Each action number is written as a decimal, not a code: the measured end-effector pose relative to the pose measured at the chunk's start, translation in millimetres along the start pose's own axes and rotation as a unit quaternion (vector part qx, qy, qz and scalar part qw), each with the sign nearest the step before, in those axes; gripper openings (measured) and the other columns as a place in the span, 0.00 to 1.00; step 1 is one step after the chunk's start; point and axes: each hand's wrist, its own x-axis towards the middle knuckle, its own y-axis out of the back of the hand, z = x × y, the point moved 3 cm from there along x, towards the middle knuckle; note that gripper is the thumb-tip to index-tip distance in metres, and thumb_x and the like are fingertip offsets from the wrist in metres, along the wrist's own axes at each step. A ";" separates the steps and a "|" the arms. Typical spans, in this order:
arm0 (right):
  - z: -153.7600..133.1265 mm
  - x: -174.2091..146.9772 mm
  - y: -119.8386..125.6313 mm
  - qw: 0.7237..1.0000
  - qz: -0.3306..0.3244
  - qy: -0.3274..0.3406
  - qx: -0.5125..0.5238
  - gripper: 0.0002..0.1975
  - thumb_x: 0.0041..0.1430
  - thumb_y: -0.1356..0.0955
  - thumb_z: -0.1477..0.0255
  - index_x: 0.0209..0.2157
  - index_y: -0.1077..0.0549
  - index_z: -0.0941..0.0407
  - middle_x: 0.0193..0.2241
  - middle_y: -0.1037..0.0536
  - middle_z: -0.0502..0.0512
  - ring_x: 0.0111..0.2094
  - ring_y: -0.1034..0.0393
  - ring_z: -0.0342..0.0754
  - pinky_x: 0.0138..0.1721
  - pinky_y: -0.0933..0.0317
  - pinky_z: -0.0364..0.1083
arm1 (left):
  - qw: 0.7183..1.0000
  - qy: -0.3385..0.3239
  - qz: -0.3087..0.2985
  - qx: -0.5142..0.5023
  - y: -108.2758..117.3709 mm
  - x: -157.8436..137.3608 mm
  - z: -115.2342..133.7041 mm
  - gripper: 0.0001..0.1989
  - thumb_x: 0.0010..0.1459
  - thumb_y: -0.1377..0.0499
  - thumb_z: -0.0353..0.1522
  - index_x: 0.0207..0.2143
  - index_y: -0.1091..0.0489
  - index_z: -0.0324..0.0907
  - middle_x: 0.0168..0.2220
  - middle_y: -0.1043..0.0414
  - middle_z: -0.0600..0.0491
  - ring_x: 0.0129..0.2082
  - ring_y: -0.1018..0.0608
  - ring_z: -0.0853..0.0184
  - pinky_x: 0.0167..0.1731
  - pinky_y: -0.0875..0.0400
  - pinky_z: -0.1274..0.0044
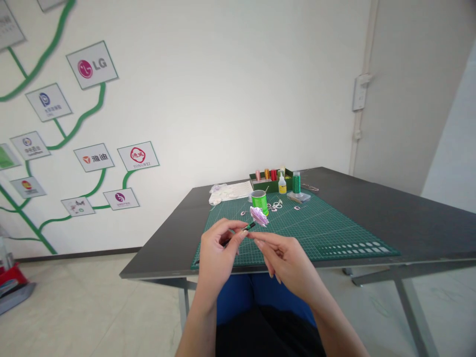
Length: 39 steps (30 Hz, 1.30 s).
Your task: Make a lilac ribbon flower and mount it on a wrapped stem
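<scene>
My left hand (222, 249) is closed around a thin dark stick with a green part (250, 226) near its tip; its exact kind is not clear. Just past that tip is a light purple flower (259, 216) with layered petals; whether it joins the stick I cannot tell. My right hand (284, 254) has thumb and index finger pinched together close to the left fingertips. Anything between those fingers is too small to make out. Both hands are above the near edge of the green cutting mat (297, 233). Behind the flower stands a bright green can (259, 200) with a thin stick in it.
Farther back, a dark green box (271, 185) holds thread spools, beside a glue bottle (282, 184) and a green spool (296, 182). White loops (275, 205) lie on the mat. White sheets (238, 191) lie back left on the dark table (174, 223); scissors (310, 187) lie back right.
</scene>
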 end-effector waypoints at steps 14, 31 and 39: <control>-34.4 -21.4 17.7 0.991 -0.012 0.077 -0.113 0.20 0.75 0.36 0.67 0.47 0.12 0.57 0.15 0.30 0.49 0.16 0.42 0.43 0.19 0.50 0.43 | 0.988 -0.067 -0.041 0.130 -4.5 1.0 6.1 0.06 0.63 0.35 0.28 0.33 0.17 0.42 0.30 0.19 0.52 0.28 0.21 0.66 0.27 0.32 0.78; -90.8 38.2 64.9 0.989 -0.082 0.082 -0.093 0.16 0.71 0.33 0.67 0.48 0.15 0.60 0.13 0.36 0.43 0.15 0.43 0.41 0.19 0.49 0.41 | 0.967 -0.145 -0.143 0.155 -8.9 -6.2 16.7 0.08 0.66 0.34 0.22 0.34 0.19 0.40 0.30 0.18 0.53 0.29 0.21 0.68 0.31 0.33 0.79; 1.4 63.8 59.9 0.988 -0.133 -0.036 -0.069 0.17 0.66 0.32 0.65 0.44 0.14 0.60 0.13 0.33 0.44 0.14 0.44 0.41 0.17 0.51 0.40 | 0.973 -0.152 -0.110 0.136 -4.8 -6.0 19.1 0.07 0.67 0.34 0.25 0.34 0.18 0.41 0.30 0.19 0.52 0.28 0.21 0.68 0.29 0.32 0.79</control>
